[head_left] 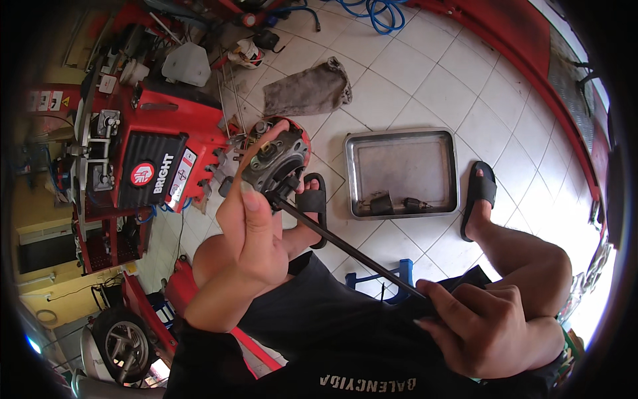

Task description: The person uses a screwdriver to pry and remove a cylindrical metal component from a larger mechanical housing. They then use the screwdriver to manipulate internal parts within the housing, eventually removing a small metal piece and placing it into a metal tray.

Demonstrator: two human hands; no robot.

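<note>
My left hand (249,236) is raised left of centre, closed around a round grey metal housing (274,156) with bolt lugs and a hollow, open face. From that face a long dark metal rod (352,251) slants down to the right. Its far end meets the housing near my left thumb; whether it sits inside is hidden. Low on the right, my right hand (482,329) wraps the near end of the rod, and any handle is covered by the fingers. Beyond my hands a metal tray (405,163) rests between my feet, holding a dark cylindrical part (381,202) and a smaller dark part (415,204).
On the left stands a red and black machine (156,149). A stained grey cloth (307,88) lies on the tiled floor behind the tray. There is a blue frame (385,279) between my knees, a wheel (123,344) at lower left and a blue hose (382,16) at the far side.
</note>
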